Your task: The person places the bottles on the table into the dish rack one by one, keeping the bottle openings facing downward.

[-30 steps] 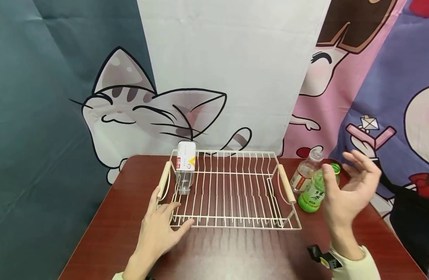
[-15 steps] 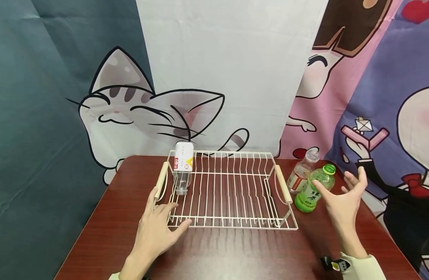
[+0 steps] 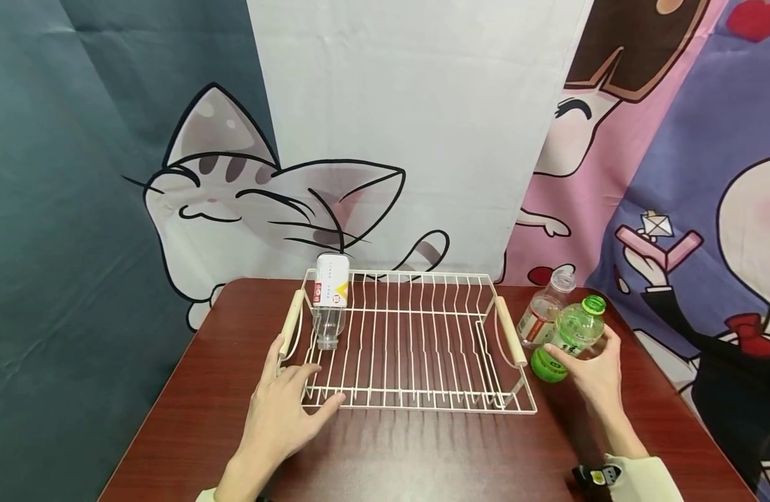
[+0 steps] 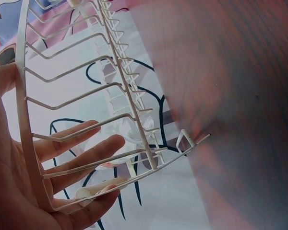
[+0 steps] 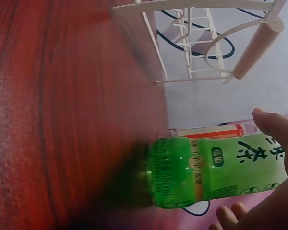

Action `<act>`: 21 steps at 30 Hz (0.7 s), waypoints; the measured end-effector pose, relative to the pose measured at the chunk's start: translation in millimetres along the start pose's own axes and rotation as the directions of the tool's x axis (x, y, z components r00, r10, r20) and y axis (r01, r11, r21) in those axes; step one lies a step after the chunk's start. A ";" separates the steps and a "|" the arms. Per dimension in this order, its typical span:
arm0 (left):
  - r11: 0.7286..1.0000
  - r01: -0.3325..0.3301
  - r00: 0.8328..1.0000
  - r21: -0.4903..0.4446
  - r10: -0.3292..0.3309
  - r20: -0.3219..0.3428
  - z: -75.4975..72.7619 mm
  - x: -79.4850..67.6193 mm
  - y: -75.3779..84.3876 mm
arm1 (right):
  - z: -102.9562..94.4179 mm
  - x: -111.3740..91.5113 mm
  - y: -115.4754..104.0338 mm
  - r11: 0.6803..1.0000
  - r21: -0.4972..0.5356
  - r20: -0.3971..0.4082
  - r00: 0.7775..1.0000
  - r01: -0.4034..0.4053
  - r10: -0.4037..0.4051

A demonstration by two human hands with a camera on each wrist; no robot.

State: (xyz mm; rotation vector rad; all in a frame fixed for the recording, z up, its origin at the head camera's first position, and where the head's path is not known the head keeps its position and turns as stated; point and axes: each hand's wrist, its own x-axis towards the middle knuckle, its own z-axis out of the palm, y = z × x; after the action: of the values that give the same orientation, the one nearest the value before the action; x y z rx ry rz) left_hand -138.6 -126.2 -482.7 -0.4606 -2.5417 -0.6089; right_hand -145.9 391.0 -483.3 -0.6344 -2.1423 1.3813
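A cream wire dish rack point(image 3: 416, 410) with wooden handles stands on the table. My left hand point(image 3: 278, 411) rests at its near left corner; in the left wrist view the relaxed, spread fingers point(image 4: 86, 143) show between and beside the wires. A clear bottle with a white label point(image 3: 331, 282) sits upside down in the rack's left end. My right hand point(image 3: 595, 376) is round a green tea bottle point(image 3: 579, 328) upright right of the rack, thumb on its near side and curved fingers on its far right. In the right wrist view it stands label outward point(image 5: 221, 167).
Behind the green bottle stands a clear uncapped bottle with a red and white label point(image 3: 540, 317), close to the rack's right handle point(image 3: 510, 331). The dark red wooden table point(image 3: 416, 460) ends against a cartoon-printed cloth backdrop point(image 3: 410, 139).
My right hand has moved down and left from the air beside the bottles to the green tea bottle, its fingers closing round it. The left hand and the rack have stayed put.
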 end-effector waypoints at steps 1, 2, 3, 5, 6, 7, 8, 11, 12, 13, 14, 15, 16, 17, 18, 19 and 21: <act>1.000 -0.001 1.000 0.001 0.001 0.000 0.0 -0.1 -0.1 | 0.7 0.1 1.0 1.000 0.001 0.003 1.000 -0.006 0.006; 1.000 0.001 1.000 0.001 -0.001 0.000 0.0 -0.2 -0.1 | 1.5 0.7 2.1 1.000 0.003 0.008 1.000 -0.010 0.010; 1.000 0.004 1.000 0.002 -0.004 0.002 0.1 -0.3 -0.2 | 2.3 1.3 3.1 1.000 0.012 0.013 1.000 -0.017 0.017; 1.000 0.011 1.000 0.001 -0.011 0.009 0.2 -0.5 -0.2 | 3.5 2.2 5.2 1.000 0.009 0.019 1.000 -0.025 0.025; 1.000 0.014 1.000 0.001 -0.014 0.011 0.3 -0.4 -0.2 | 4.1 2.7 6.2 1.000 0.007 0.020 0.999 -0.028 0.028; 1.000 0.018 1.000 0.001 -0.018 0.014 0.4 -0.3 0.0 | 4.3 3.0 7.0 1.000 0.001 0.020 0.999 -0.031 0.030; 1.000 0.021 1.000 0.002 -0.021 0.017 0.5 -0.3 0.1 | 4.4 3.3 7.7 0.999 -0.005 0.019 0.999 -0.033 0.033; 1.000 0.020 1.000 0.003 -0.020 0.018 0.8 0.1 0.3 | 4.8 3.5 9.8 0.999 -0.034 0.019 0.999 -0.035 0.035; 1.000 0.018 1.000 0.003 -0.018 0.016 0.8 0.4 0.3 | 5.0 3.4 10.4 0.999 -0.036 0.021 0.999 -0.034 0.035; 1.000 0.019 1.000 0.003 -0.019 0.015 0.7 0.4 0.4 | 5.2 3.5 11.1 0.999 -0.041 0.024 0.999 -0.030 0.031; 1.000 0.017 1.000 0.004 -0.017 0.013 0.6 0.5 0.6 | 5.5 3.6 11.8 0.998 -0.047 0.028 0.999 -0.028 0.029; 1.000 0.014 1.000 0.003 -0.014 0.010 0.5 0.7 0.6 | 5.9 3.6 12.3 0.998 -0.051 0.031 0.999 -0.027 0.028; 1.000 0.011 1.000 0.001 -0.011 0.008 0.3 0.8 0.7 | 6.3 3.4 12.6 0.998 -0.054 0.032 0.999 -0.026 0.027; 1.000 0.007 1.000 0.001 -0.007 0.004 0.1 0.8 0.7 | 6.6 3.2 12.7 0.998 -0.057 0.033 0.999 -0.026 0.028; 1.000 0.004 1.000 0.000 -0.004 0.001 0.0 0.7 0.7 | 6.9 3.0 12.6 0.998 -0.057 0.033 0.999 -0.026 0.027; 1.000 0.002 1.000 -0.001 -0.002 -0.001 -0.2 0.5 0.7 | 7.1 2.6 12.2 0.998 -0.055 0.031 0.999 -0.025 0.027; 1.000 0.001 1.000 -0.004 -0.001 -0.001 -0.7 0.3 1.1 | 6.8 1.3 10.9 0.999 -0.038 0.023 0.999 -0.027 0.028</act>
State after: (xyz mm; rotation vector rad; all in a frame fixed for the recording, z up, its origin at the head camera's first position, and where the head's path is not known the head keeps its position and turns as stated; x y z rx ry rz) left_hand -138.1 -125.6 -481.7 -0.4597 -2.5406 -0.6145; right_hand -150.0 391.2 -495.5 -0.6677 -2.1911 1.3718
